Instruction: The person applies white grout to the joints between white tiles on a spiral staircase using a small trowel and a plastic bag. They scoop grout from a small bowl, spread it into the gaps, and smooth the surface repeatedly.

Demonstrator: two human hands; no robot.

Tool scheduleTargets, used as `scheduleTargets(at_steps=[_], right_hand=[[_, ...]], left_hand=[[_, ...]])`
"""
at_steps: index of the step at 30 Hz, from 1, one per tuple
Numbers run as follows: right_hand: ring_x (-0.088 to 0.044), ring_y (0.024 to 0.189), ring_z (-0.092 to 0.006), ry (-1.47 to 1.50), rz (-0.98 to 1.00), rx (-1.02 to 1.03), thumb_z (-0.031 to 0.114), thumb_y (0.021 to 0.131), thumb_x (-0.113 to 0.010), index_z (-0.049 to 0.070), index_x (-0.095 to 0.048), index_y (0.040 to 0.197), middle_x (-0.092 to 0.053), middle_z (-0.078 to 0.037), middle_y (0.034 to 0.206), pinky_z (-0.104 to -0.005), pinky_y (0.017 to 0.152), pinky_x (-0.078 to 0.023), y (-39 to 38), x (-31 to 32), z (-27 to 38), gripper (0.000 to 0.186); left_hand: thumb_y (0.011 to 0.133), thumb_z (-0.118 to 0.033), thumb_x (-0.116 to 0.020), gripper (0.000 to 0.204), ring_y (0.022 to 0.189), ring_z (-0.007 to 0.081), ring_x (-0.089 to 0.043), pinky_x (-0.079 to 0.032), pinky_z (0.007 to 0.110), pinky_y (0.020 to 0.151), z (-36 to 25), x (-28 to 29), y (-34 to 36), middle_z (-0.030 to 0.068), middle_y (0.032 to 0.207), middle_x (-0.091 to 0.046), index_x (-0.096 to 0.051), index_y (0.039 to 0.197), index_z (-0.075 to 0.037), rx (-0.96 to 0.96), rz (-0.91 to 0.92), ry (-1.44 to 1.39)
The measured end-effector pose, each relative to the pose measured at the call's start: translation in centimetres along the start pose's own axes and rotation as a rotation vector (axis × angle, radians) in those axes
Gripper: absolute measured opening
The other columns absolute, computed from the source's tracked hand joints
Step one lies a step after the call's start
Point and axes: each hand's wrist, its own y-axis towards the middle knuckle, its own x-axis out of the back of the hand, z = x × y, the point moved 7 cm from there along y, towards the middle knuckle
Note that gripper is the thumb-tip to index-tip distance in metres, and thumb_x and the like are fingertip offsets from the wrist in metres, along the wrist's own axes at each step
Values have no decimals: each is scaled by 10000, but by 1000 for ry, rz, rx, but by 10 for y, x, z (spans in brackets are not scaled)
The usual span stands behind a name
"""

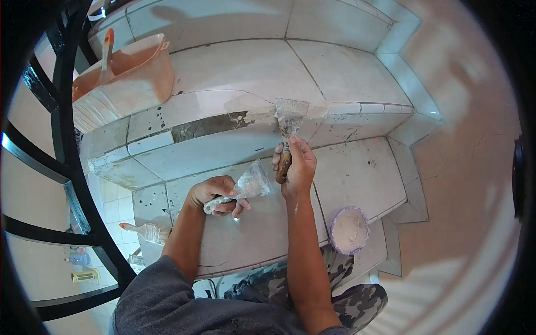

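Our grey sleeve (159, 296) lies below the step edge (257, 115). Nearer that edge, our right grip (300, 162) clamps a wooden-handled scraper (291, 118) pointing across it; our left grip (218, 188) clasps a white-handled scraper (253, 183).

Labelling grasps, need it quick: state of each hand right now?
Left hand: holding a pale-handled putty knife.
Right hand: holding a wooden-handled putty knife.

Tub (142, 75) sits on upper step (240, 64), left, one brush (108, 53) in it. Second brush (153, 232) lies at lower step's (251, 243) left end. Right scraper (291, 118) is at upper step's edge, left scraper (253, 181) nearer, bowl (350, 230) right of both.
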Motion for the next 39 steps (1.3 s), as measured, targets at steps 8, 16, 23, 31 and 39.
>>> scheduleTargets(at_steps=[8,16,23,31,39], right_hand=[[-510,497,-79,-309,-119,54,222,995,-632,15,-664,968,-635,-32,723,-249,462,-427,-17,26,-14,212],[-550,510,-98,-96,-69,46,228,995,-635,17,-649,956,-633,-42,706,-256,462,-433,-31,23,-6,216],[-512,462,-74,-360,-80,66,241,999,-630,54,-645,913,-586,-12,641,-230,413,-390,-10,26,-9,206],[-498,530,-61,-202,-83,32,192,987,-636,26,-655,887,-582,9,660,-239,483,-402,-32,40,-22,195],[-514,555,-76,-311,-72,90,190,1002,-609,27,-633,893,-585,-3,710,-254,485,-425,-19,46,-25,198]], left_hand=[[953,-211,-609,479,417,118,-448,-339,253,336,2,3,-1,281,780,-651,-602,1128,235,35,-17,8],[947,-226,-620,491,418,120,-457,-336,249,330,3,3,-1,290,775,-646,-606,1128,231,21,14,7],[941,-243,-626,489,423,130,-462,-342,257,328,0,-1,1,281,755,-644,-627,1107,217,32,-9,43],[932,-218,-626,476,415,121,-447,-345,258,339,3,3,-1,294,757,-644,-620,1113,222,37,6,18],[925,-227,-636,484,402,121,-441,-333,248,327,-1,1,5,307,766,-645,-624,1095,226,19,-22,35]])
